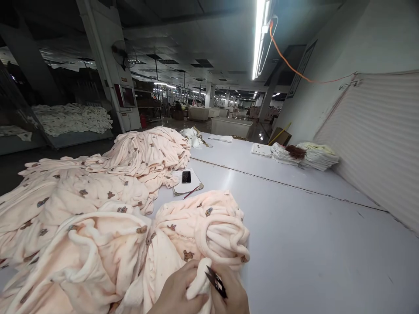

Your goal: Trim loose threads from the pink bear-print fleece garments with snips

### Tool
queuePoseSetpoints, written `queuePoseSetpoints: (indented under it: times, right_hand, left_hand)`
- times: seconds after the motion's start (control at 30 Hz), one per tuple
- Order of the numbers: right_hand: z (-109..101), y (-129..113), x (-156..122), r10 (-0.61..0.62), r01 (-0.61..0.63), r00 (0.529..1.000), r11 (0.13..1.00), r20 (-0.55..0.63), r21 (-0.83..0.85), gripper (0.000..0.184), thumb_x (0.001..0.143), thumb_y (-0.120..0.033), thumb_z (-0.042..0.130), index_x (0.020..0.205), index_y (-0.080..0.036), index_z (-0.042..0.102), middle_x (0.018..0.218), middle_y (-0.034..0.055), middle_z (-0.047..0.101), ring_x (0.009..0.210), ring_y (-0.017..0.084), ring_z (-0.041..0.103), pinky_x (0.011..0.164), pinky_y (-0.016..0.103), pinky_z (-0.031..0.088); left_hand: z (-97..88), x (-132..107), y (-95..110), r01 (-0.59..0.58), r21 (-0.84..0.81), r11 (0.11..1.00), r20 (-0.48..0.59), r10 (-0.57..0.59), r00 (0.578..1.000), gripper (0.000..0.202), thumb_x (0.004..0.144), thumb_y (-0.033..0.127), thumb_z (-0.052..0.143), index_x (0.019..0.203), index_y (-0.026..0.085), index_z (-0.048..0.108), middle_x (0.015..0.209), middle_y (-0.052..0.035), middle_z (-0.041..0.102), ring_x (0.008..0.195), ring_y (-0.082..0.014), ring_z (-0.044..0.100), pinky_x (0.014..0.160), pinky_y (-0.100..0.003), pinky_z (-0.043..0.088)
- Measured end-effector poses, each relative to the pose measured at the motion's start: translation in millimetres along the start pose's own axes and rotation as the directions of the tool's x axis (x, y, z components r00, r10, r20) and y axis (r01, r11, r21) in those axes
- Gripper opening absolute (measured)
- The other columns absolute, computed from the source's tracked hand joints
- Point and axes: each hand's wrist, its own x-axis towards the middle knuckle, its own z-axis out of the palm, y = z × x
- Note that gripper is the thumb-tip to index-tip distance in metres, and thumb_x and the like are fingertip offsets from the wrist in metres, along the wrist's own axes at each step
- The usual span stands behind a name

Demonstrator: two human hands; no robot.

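Pale pink plush fabric (183, 235) with small brown bear prints lies bunched at the near edge of the table. My left hand (180, 290) is closed on a folded edge of this fabric, which sticks up between thumb and fingers. Close beside it, my right hand (231, 290) holds small black thread snips (216, 281), their pointed blades aimed up and left at the fabric edge. The right fingers are partly hidden behind the snips and cloth. Whether the blades touch the fabric I cannot tell.
A large heap of the same fabric (144, 152) covers the left side. Beyond my hands lie a phone (186, 176) on a paper pad (178, 188) and a pen (191, 192). Folded white cloth stacks (317, 157) stand at the far right of the table (314, 244), beside a wall.
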Motion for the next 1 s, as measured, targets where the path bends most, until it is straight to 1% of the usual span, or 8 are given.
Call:
queuePoseSetpoints:
  times: [0.13,0.23,0.33,0.4,0.5,0.7,0.87,1.0]
  right_hand:
    - [0.9,-3.4,-2.4,0.059,-0.058,0.998,0.998,-0.022,0.018,0.018,0.082,-0.026,0.051,0.092,-0.024,0.066,0.078,0.0033,0.073,0.065,0.017,0.069,0.060,0.022,0.053]
    - [0.1,-6.7,-5.2,0.153,-0.155,0.986,0.987,-0.059,-0.032,0.016,0.084,-0.031,0.051,0.089,-0.024,0.064,0.072,0.0021,0.072,0.057,0.016,0.067,0.054,0.022,0.051]
    - [2.0,-4.4,-6.5,0.175,-0.187,0.974,0.979,-0.142,-0.075,0.020,0.087,-0.037,0.047,0.087,-0.023,0.062,0.070,0.0039,0.071,0.056,0.018,0.067,0.052,0.024,0.051]
    - [4.0,-0.8,-6.3,0.162,-0.184,0.968,0.978,-0.191,-0.102,0.023,0.088,-0.040,0.047,0.088,-0.022,0.062,0.069,0.0054,0.071,0.057,0.020,0.067,0.054,0.026,0.051]
    - [4.2,1.7,-3.2,0.222,-0.240,0.946,0.969,-0.237,-0.052,0.026,0.090,-0.043,0.045,0.090,-0.022,0.060,0.069,0.0057,0.070,0.060,0.019,0.066,0.056,0.025,0.051]
    - [-19.8,-4.7,4.1,0.357,-0.353,0.934,0.917,0.009,0.185,0.032,0.086,-0.051,0.052,0.077,-0.021,0.062,0.059,-0.0022,0.058,0.054,0.013,0.058,0.054,0.017,0.048]
    - [-39.8,-1.5,-2.3,0.299,-0.312,0.947,0.943,0.119,0.115,0.035,0.080,-0.056,0.056,0.094,-0.028,0.071,0.086,0.0032,0.071,0.075,0.018,0.066,0.065,0.021,0.050]
    - [-35.5,0.8,-3.0,0.281,-0.306,0.925,0.950,0.258,0.065,0.034,0.080,-0.058,0.054,0.090,-0.031,0.072,0.076,0.0006,0.071,0.068,0.017,0.066,0.063,0.022,0.050]
  left_hand:
    - [-2.9,0.4,-9.2,0.057,-0.056,0.997,-0.057,-0.060,0.997,0.048,0.071,0.025,0.063,0.118,0.025,0.054,0.108,-0.0039,0.062,0.095,-0.0211,0.058,0.084,-0.028,0.047]
    - [-8.7,5.7,-4.3,0.053,-0.034,0.998,-0.060,-0.055,0.997,0.061,0.079,0.031,0.058,0.136,0.028,0.037,0.128,-0.0065,0.055,0.110,-0.0220,0.053,0.096,-0.031,0.041]
    - [-9.2,11.8,5.7,0.001,-0.014,1.000,-0.020,-0.001,1.000,0.039,0.081,0.021,0.052,0.119,0.030,0.056,0.123,-0.0007,0.061,0.114,-0.0201,0.052,0.100,-0.027,0.036]
    - [-5.1,13.7,9.7,0.053,-0.058,0.997,-0.032,-0.055,0.998,0.023,0.077,0.018,0.051,0.096,0.024,0.063,0.096,0.0011,0.067,0.093,-0.0182,0.059,0.084,-0.024,0.044]
    - [2.5,12.2,9.5,0.167,-0.129,0.977,-0.070,-0.177,0.982,0.005,0.074,0.021,0.052,0.075,0.020,0.057,0.072,0.0033,0.058,0.074,-0.0166,0.056,0.070,-0.023,0.044]
    - [7.9,4.2,3.2,0.186,-0.167,0.968,-0.182,-0.215,0.959,0.011,0.077,0.030,0.051,0.077,0.020,0.056,0.072,0.0020,0.060,0.073,-0.0175,0.056,0.070,-0.024,0.043]
    - [10.6,0.8,-1.4,0.167,-0.121,0.979,-0.206,-0.189,0.960,0.014,0.080,0.031,0.050,0.082,0.020,0.057,0.077,-0.0006,0.066,0.075,-0.0193,0.059,0.071,-0.025,0.044]
    - [12.4,-0.6,-3.7,0.122,-0.075,0.990,-0.191,-0.135,0.972,0.011,0.079,0.027,0.050,0.082,0.020,0.058,0.077,-0.0005,0.066,0.074,-0.0188,0.060,0.071,-0.024,0.044]
